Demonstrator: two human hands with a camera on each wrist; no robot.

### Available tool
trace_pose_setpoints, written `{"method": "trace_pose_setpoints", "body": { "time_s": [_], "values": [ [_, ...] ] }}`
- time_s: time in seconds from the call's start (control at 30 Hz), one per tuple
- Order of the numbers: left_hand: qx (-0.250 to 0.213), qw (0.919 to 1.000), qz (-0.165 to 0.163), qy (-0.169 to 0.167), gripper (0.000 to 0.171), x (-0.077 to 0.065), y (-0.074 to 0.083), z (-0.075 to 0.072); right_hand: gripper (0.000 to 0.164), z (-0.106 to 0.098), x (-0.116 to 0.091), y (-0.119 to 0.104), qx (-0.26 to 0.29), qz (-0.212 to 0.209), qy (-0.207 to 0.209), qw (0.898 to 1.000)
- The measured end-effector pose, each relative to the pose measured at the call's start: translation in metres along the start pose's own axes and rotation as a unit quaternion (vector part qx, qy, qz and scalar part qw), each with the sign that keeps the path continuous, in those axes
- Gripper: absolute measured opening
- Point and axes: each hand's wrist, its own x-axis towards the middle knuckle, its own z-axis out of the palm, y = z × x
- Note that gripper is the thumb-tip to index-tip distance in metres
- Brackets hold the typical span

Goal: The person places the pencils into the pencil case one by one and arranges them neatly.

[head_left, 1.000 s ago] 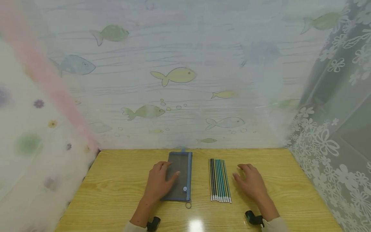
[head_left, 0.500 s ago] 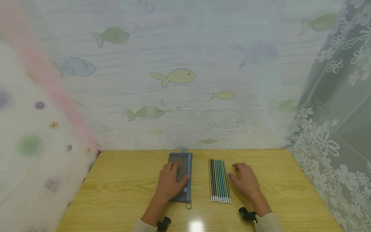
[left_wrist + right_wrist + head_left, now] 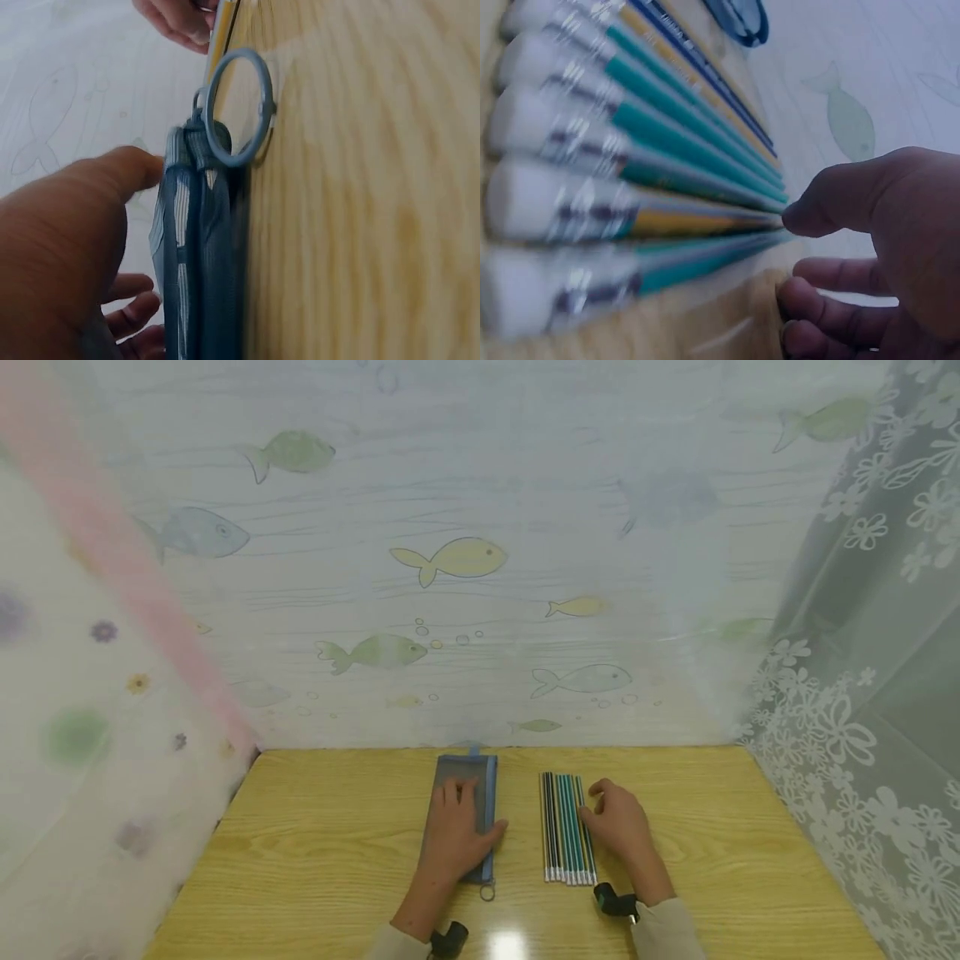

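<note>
A blue-grey mesh zip pouch (image 3: 483, 777) lies on the wooden table, with a ring (image 3: 268, 109) on its near zip end. Over it rests my left hand (image 3: 454, 835), its fingers spread and the thumb (image 3: 131, 166) reaching past the zip side. Right of the pouch lies a row of several pencils (image 3: 567, 827), some dark, some teal, some yellow, their white erasers towards me. Beside the row's right edge is my right hand (image 3: 622, 822), loosely bent, with the thumb (image 3: 817, 202) right at the outermost pencils and the other fingers low by the tabletop.
The wood-grain table (image 3: 300, 835) ends at a fish-print curtain (image 3: 480, 610) behind. A sheer flowered curtain (image 3: 832, 735) hangs along the right side. Black wrist cameras (image 3: 617, 900) sit on both forearms, close over the table.
My left hand has slid right, further across the pouch. My right hand has come left, up to the pencils' right edge. Pouch and pencils lie where they were.
</note>
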Motion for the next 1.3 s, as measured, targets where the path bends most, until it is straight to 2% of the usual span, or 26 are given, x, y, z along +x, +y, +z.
{"method": "trace_pose_setpoints", "body": {
  "time_s": [0.13,0.23,0.43,0.6,0.8,0.97,1.13,1.3],
  "values": [
    [0.011,0.9998,-0.01,0.012,0.085,-0.001,0.002,0.002,0.031,0.0,0.0,-0.004,0.001,0.026,-0.006,1.0],
    [0.005,0.9997,-0.024,0.008,0.085,-0.002,0.003,0.004,0.026,-0.001,-0.001,-0.006,-0.007,0.04,-0.011,0.999],
    [-0.052,0.9978,-0.041,0.01,0.078,-0.002,0.007,0.004,0.022,-0.005,-0.004,-0.007,-0.018,0.058,-0.023,0.998],
    [-0.09,0.9946,-0.051,0.0,0.064,-0.002,0.008,0.003,0.028,-0.005,-0.005,-0.007,-0.02,0.06,-0.027,0.998],
    [-0.148,0.9859,-0.074,-0.025,0.044,-0.004,0.008,0.001,0.039,-0.007,-0.006,-0.007,-0.029,0.078,-0.042,0.996],
    [-0.184,0.98,-0.073,-0.019,0.04,-0.004,0.005,0.001,0.04,-0.01,-0.008,-0.009,-0.045,0.091,-0.061,0.993],
    [-0.192,0.9783,-0.076,-0.014,0.039,-0.004,0.003,0.003,0.038,-0.011,-0.009,-0.01,-0.068,0.101,-0.081,0.989],
    [-0.194,0.9769,-0.087,-0.024,0.04,-0.004,0.002,0.005,0.031,-0.012,-0.012,-0.012,-0.077,0.114,-0.083,0.987]
  ]
}}
